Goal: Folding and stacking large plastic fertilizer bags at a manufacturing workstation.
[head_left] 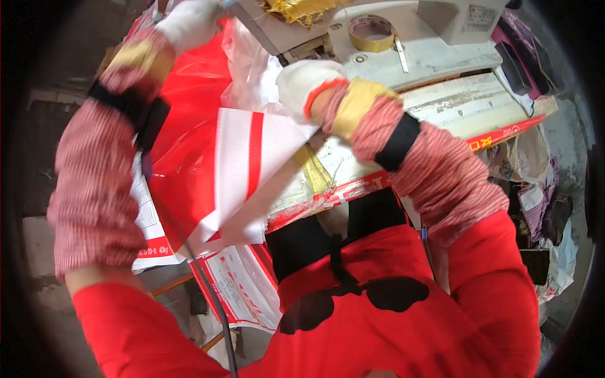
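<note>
A woven plastic sack [192, 107], red with a white, red-striped part, spreads across the left and middle. A sheet of clear plastic [246, 66] shows along its inner side. At the upper left, my left hand [192, 25], in a white glove, is closed at the sack's top edge; its fingertips are blurred. My right hand [309, 85], also white-gloved, is curled closed at the plastic and the sack's white part, beside the sewing machine [302, 28]. Its fingertips are mostly hidden from view. One white flap of the sack folds down toward my lap.
A tape roll [372, 33] rests on the machine's pale bed, with a small white stick beside it. The worktable [441, 107] has a red printed front edge. More printed sacks [242, 286] hang below at the left. A dark cable [214, 296] runs past my left arm. Bags and cloths lie at the right.
</note>
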